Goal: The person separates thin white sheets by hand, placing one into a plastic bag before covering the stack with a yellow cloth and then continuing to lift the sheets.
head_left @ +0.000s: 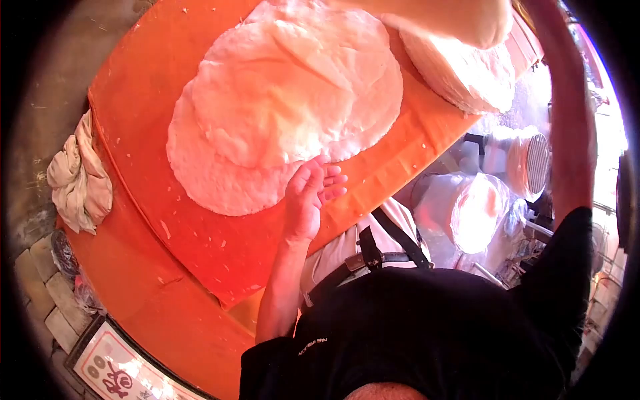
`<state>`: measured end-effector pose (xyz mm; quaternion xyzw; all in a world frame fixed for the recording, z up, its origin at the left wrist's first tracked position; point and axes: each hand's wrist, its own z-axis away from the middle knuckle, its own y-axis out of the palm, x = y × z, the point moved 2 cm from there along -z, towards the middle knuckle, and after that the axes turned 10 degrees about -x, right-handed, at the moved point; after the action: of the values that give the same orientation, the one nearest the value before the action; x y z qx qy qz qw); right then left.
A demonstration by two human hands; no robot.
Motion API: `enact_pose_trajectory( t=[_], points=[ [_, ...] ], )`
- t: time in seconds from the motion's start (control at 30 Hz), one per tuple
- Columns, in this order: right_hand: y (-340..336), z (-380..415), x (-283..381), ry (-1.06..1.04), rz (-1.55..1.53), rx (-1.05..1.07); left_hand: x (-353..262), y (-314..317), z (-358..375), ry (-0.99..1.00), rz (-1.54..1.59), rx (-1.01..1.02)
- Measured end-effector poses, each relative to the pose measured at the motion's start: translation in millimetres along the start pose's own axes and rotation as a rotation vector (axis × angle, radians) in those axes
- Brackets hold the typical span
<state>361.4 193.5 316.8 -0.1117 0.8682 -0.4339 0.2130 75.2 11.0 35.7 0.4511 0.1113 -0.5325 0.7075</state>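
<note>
My left hand point(313, 200) is held palm up with its fingers apart and loosely bent, holding nothing. Its fingertips are right at the near edge of a stack of large, thin, round flatbreads point(273, 93), which overlap unevenly on an orange cloth point(143, 127). On the right side my bare right arm point(572, 133) stretches upward past the top of the view, so my right hand is hidden.
Another bare arm point(453, 20) reaches across the top, over a second pile of flatbreads point(467, 77). Plastic-wrapped round containers point(470, 210) stand at the right. A crumpled cloth point(80, 173) hangs at the left edge, above a framed sign point(127, 373).
</note>
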Motion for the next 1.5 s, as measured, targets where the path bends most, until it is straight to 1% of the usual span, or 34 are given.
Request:
enact_pose_trajectory(
  t=[0.1, 0.17, 0.2, 0.23, 0.27, 0.3, 0.33, 0.37, 0.4, 0.47, 0.5, 0.53, 0.57, 0.6, 0.63, 0.7, 0.73, 0.77, 0.8, 0.9, 0.93, 0.97, 1.0, 1.03, 1.07, 1.1, 1.17, 1.27, 1.3, 1.37, 1.4, 1.43, 1.47, 1.5],
  points=[
    [15.5, 44.2, 106.5, -0.02, -0.081, 0.021, -10.2, 5.5, 2.0, 0.086, 0.199, 0.055],
    [28.8, 82.8, 166.2, 0.014, -0.248, 0.192, -9.3, 2.5, 4.0, 0.108, 0.335, 0.065],
    [42.2, 105.2, 197.6, 0.105, -0.305, 0.319, -6.8, 0.4, 4.0, 0.103, 0.403, 0.063],
    [63.1, 137.7, 227.3, 0.069, -0.326, 0.375, -5.4, 0.0, 2.7, 0.1, 0.472, 0.065],
    [73.7, 169.3, 254.8, 0.044, -0.372, 0.322, -10.1, 5.0, 6.2, 0.039, 0.511, 0.01],
    [73.9, 189.2, 276.7, 0.011, -0.299, 0.356, -6.3, 6.8, 5.0, -0.014, 0.499, -0.21],
    [85.2, 212.8, 293.7, 0.063, -0.278, 0.385, 2.7, 2.2, 1.4, -0.061, 0.442, -0.308],
    [78.2, 214.6, 294.0, 0.164, -0.424, 0.358, 15.5, -7.0, -1.9, -0.107, 0.385, -0.408],
    [70.3, 213.9, 286.4, 0.264, -0.56, 0.321, 26.4, -12.7, -6.1, 0.038, 0.241, -0.443],
    [48.7, 221.7, 269.3, 0.459, -0.792, 0.323, 26.9, -14.4, -1.1, -0.008, 0.131, -0.499],
    [42.0, 230.8, 257.2, 0.537, -0.855, 0.256, 22.4, -11.9, -1.4, -0.018, 0.08, -0.521],
    [31.9, 239.4, 242.6, 0.633, -0.779, 0.182, 11.1, 1.8, 2.7, -0.008, 0.186, -0.53],
    [28.1, 258.7, 229.1, 0.74, -0.726, 0.064, 7.4, 2.0, 4.1, 0.043, 0.156, -0.484],
    [37.9, 288.1, 223.8, 0.988, -0.686, -0.018, 2.8, -2.4, 6.1, 0.091, 0.123, -0.443],
    [49.2, 304.7, 220.0, 1.649, -0.86, 0.053, -3.2, -7.5, 8.7, 0.14, 0.09, -0.402],
    [72.9, 346.2, 211.5, 2.343, -1.546, 0.038, -24.7, -8.0, 27.7, 0.141, -0.007, -0.366],
    [75.2, 335.3, 210.3, 2.365, -1.921, -0.042, -35.8, -8.0, 37.2, 0.143, -0.055, -0.348],
    [77.6, 319.0, 213.7, 2.332, -2.316, -0.111, -57.8, 4.4, 54.6, 0.056, 0.112, -0.394],
    [81.1, 312.7, 214.5, 2.238, -2.415, -0.155, -66.6, 3.7, 63.5, 0.07, 0.045, -0.403],
    [97.1, 302.9, 208.0, 2.049, -2.511, -0.001, -87.4, -4.0, 78.7, 0.059, -0.161, -0.4],
    [107.6, 302.9, 210.7, 2.012, -2.464, -0.093, -95.5, -13.2, 82.3, 0.104, -0.262, -0.369],
    [118.8, 308.2, 213.0, 2.096, -2.447, -0.072, -101.8, -25.6, 84.0, 0.151, -0.358, -0.325],
    [123.0, 316.3, 211.1, 2.158, -2.366, 0.018, -104.3, -33.6, 81.3, 0.202, -0.448, -0.279],
    [103.4, 290.7, 192.8, 1.947, -1.944, 0.171, -112.4, -10.3, 78.3, 0.134, -0.368, -0.335],
    [93.3, 269.3, 174.4, 1.94, -1.883, 0.115, -120.5, 13.0, 75.6, 0.071, -0.283, -0.396],
    [83.2, 252.3, 156.2, 1.935, -1.83, 0.063, -127.8, 18.1, 71.8, 0.085, -0.207, -0.334],
    [69.9, 221.8, 97.9, 1.749, -1.897, 0.103, -155.5, 64.9, 64.4, 0.088, -0.3, -0.585],
    [89.7, 191.9, -4.8, 1.473, -2.011, -0.113, -184.7, 121.8, 26.2, 0.077, -0.138, -0.358],
    [89.2, 182.9, -39.5, 1.379, -2.039, -0.184, -192.8, 143.1, 12.2, 0.167, -0.251, -0.299],
    [44.1, 190.5, -123.5, 1.245, -1.969, -0.23, -201.0, 198.8, -21.7, 0.123, -0.146, -0.01],
    [31.5, 200.6, -162.7, 0.769, -1.44, -0.414, -204.9, 226.5, -38.2, 0.088, -0.097, 0.13],
    [17.9, 211.4, -189.8, 0.31, -0.878, -0.527, -198.9, 247.0, -52.7, 0.132, -0.075, 0.276],
    [-3.3, 223.2, -197.9, 0.402, -0.844, -0.575, -188.5, 272.7, -65.2, 0.097, -0.01, 0.269],
    [-14.8, 236.9, -216.4, 0.63, -1.025, -0.538, -175.7, 299.5, -76.6, 0.058, 0.054, 0.257]
  ],
)
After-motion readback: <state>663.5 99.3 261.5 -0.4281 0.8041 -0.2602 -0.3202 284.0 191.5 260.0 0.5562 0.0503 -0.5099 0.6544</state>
